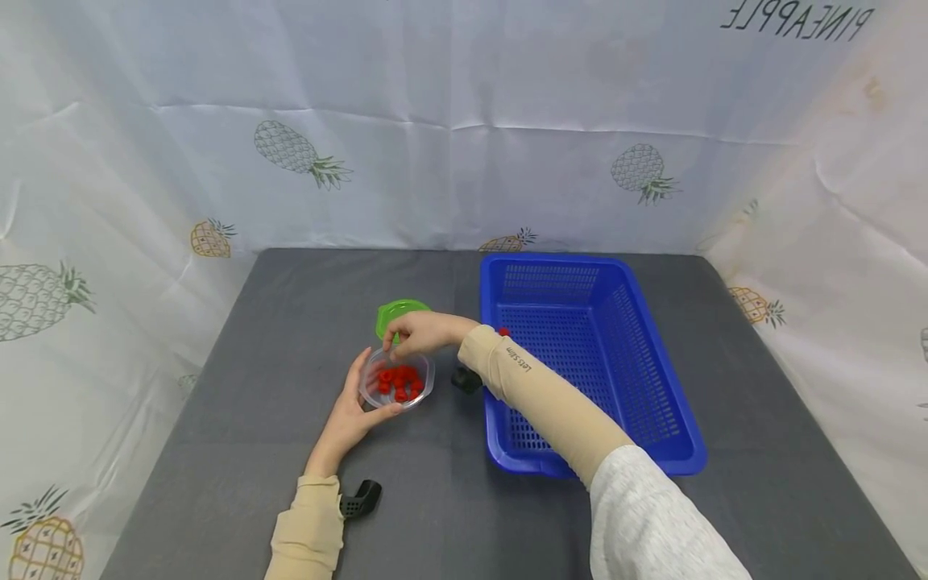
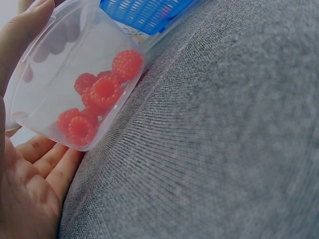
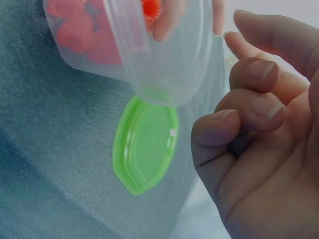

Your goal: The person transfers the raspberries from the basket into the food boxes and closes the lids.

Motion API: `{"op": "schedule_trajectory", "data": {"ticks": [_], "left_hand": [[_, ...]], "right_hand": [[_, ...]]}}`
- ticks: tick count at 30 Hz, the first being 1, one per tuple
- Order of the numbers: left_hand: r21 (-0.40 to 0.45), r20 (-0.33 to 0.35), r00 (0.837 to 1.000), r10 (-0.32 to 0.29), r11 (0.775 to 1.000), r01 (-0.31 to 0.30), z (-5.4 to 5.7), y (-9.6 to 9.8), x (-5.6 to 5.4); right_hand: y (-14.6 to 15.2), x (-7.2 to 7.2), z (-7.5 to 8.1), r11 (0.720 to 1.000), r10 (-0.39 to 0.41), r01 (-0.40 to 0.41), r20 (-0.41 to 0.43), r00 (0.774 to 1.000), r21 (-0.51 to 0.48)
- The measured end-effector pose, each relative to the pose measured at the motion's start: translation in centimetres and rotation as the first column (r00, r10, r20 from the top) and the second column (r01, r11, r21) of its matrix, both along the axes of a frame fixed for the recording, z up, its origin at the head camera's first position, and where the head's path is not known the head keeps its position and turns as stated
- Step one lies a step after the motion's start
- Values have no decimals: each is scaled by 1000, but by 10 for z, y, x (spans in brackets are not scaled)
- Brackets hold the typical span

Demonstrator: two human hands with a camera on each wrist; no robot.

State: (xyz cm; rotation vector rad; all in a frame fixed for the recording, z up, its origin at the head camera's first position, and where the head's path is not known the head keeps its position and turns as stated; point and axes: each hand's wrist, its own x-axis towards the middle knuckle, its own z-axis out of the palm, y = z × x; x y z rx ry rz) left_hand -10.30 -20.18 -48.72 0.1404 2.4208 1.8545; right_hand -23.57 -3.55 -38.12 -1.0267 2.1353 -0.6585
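Two bare hands at one clear tub (image 1: 430, 380): left hand (image 1: 351, 417) holding it, thumb along the near side and fingers at the opposite side; right hand (image 1: 424, 332) just above the far rim, fingers loosely bent, nothing visible between them. Inside the tub, red raspberries (image 2: 104, 91) clustered over the bottom, at least six, overlapping too much for an exact count. Just beyond, partly behind the right hand, one green lid (image 3: 152, 144) lying on the grey table (image 1: 449, 515). To the right, one blue basket (image 1: 580, 346) with perforated walls, crossed by the right forearm, with one red piece (image 1: 503, 331) visible near its left wall. One black device (image 1: 362, 499) at the left wrist.
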Motion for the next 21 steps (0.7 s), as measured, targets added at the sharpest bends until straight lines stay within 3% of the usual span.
{"op": "schedule_trajectory", "data": {"ticks": [5, 13, 21], "left_hand": [[51, -47, 999, -21, 998, 23, -5, 0, -1], [32, -42, 999, -20, 999, 22, -5, 0, -1], [40, -54, 998, -11, 999, 14, -4, 1, -1]], "right_hand": [[5, 0, 7, 998, -22, 24, 29, 999, -64], [14, 1, 19, 991, -38, 44, 48, 998, -124], [29, 2, 27, 968, -70, 95, 115, 991, -232]]}}
